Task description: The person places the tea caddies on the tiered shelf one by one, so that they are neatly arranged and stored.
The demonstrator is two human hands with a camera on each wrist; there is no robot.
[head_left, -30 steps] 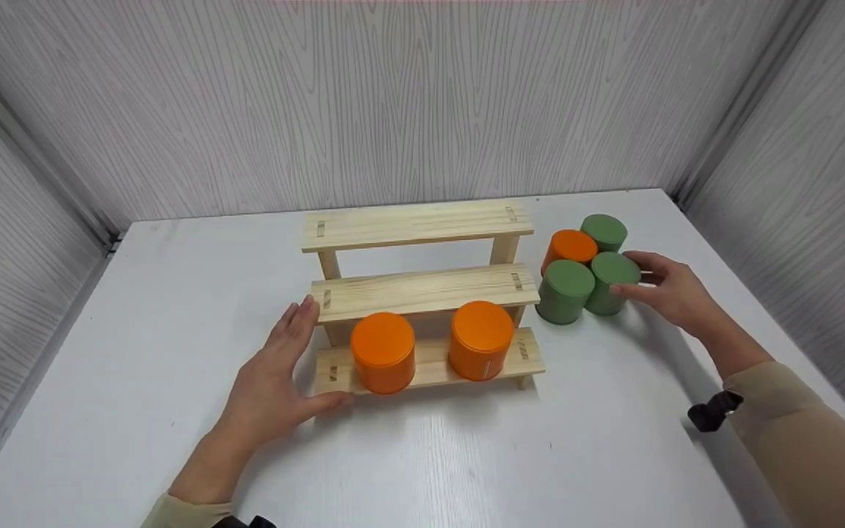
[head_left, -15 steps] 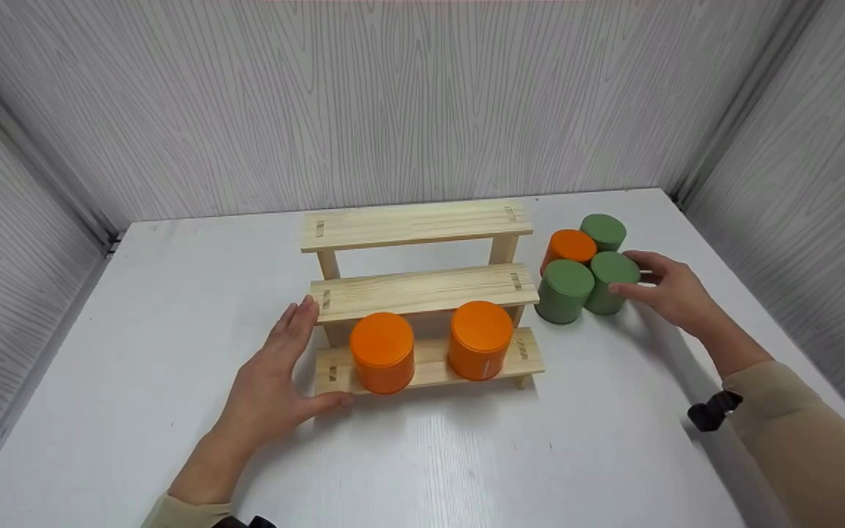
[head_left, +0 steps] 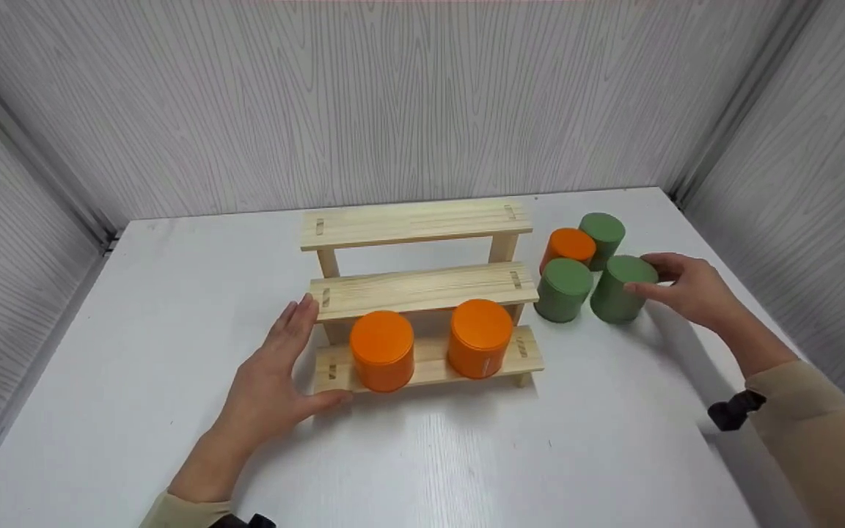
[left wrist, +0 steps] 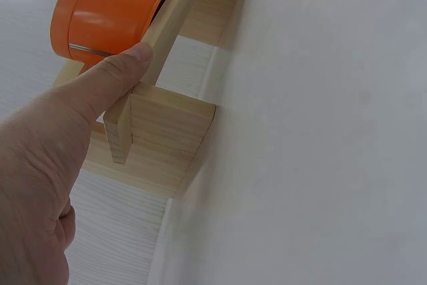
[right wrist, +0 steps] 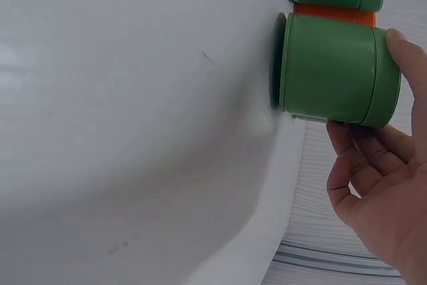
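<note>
My right hand [head_left: 694, 292] pinches a green lidded canister [head_left: 622, 293] by its lid, thumb in front and fingers behind. In the right wrist view the canister [right wrist: 337, 70] tilts a little, its base edge just off the white table. My left hand [head_left: 268, 392] spans the left end of a three-tier wooden rack [head_left: 422, 290], fingers straight. Its thumb lies along the bottom tier's front edge in the left wrist view, and its fingertips meet the middle tier's end. On the bottom tier stand two orange canisters, a left one [head_left: 382, 352] and a right one [head_left: 480, 339].
Right of the rack stand a green canister [head_left: 563, 291], an orange canister [head_left: 568, 248] and another green canister [head_left: 602, 238], close together. The white table [head_left: 422, 462] is enclosed by pale wood-grain panels [head_left: 408, 103] behind and at both sides.
My right hand has drawn the green canister rightward and slightly toward me, opening a gap from the others. The left hand and the rack stay in place.
</note>
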